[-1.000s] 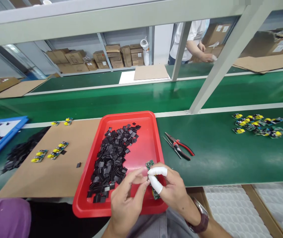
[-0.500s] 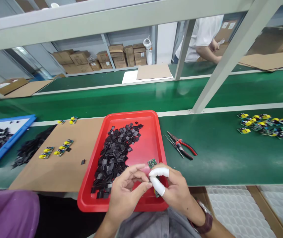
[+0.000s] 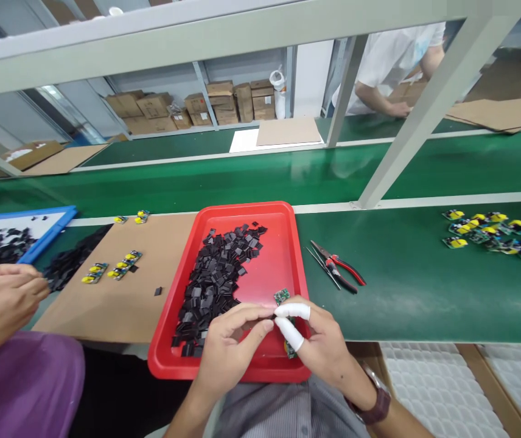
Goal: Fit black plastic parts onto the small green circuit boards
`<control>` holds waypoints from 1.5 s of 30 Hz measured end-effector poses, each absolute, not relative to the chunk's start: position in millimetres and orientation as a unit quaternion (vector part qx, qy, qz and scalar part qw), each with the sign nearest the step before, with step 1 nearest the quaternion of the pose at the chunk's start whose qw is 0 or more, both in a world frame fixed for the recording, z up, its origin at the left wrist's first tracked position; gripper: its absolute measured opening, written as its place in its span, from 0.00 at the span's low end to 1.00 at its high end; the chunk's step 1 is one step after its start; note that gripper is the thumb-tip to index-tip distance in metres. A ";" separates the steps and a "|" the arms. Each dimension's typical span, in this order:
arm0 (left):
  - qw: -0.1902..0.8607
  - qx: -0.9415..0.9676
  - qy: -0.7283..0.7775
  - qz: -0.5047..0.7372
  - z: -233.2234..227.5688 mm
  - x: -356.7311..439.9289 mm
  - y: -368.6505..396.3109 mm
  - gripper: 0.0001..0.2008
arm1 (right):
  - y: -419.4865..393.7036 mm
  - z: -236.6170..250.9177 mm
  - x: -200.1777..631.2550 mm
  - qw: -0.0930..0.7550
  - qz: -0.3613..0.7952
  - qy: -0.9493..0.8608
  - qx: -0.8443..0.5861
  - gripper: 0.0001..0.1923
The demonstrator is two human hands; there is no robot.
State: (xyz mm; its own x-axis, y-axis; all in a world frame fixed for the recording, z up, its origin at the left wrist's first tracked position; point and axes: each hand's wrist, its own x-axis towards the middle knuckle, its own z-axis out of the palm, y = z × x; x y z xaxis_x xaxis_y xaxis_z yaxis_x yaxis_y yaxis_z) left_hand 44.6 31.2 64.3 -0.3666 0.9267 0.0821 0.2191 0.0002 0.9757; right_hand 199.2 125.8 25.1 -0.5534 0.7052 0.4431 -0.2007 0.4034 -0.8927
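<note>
Right hand (image 3: 322,347), fingers closed, pinches a small green circuit board (image 3: 281,297) over the red tray (image 3: 288,219)'s near edge; left hand (image 3: 226,350) is pinched against it, steadying.

Red tray (image 3: 283,213) carrying a heap of black square parts (image 3: 217,277); small green circuit board (image 3: 281,297) pinched at the right hand (image 3: 322,347), whose thumb and forefinger wear white finger cots (image 3: 291,311); pliers (image 3: 340,274) with red-and-black handles on the dark green tabletop (image 3: 416,286); brown cardboard sheet (image 3: 123,304) bearing green boards with yellow components (image 3: 109,271); blue-rimmed tray (image 3: 55,225) with white floor; neighbour's purple sleeve (image 3: 27,389); grey striped shirt (image 3: 279,413).
</note>
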 end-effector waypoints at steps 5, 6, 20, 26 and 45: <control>0.313 0.500 0.613 0.526 66.6 43.5 25.3 0.10 | 121.0 28.4 202.3 0.437 0.532 -0.700 -0.192 0.13; 0.314 0.495 0.612 0.532 66.2 43.5 24.6 0.09 | 120.2 28.8 202.7 0.437 0.531 -0.700 -0.194 0.13; 0.262 0.503 0.608 0.556 59.9 53.4 21.2 0.06 | 112.5 31.6 205.8 0.451 0.513 -0.709 -0.173 0.13; 0.260 0.467 0.632 0.561 56.2 58.6 22.4 0.04 | 108.1 23.9 204.0 0.444 0.532 -0.694 -0.197 0.11; 0.343 0.379 0.617 0.598 47.4 68.7 21.8 0.03 | 112.4 22.2 207.2 0.403 0.557 -0.697 -0.207 0.09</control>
State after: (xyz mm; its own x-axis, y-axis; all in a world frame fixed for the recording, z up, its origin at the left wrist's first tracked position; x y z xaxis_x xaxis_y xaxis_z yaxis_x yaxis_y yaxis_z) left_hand 68.7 21.8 47.4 -0.4768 0.8785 0.0302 0.0568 -0.0035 0.9984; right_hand 207.2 112.4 22.2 -0.5904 0.7362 0.3306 -0.1602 0.2946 -0.9421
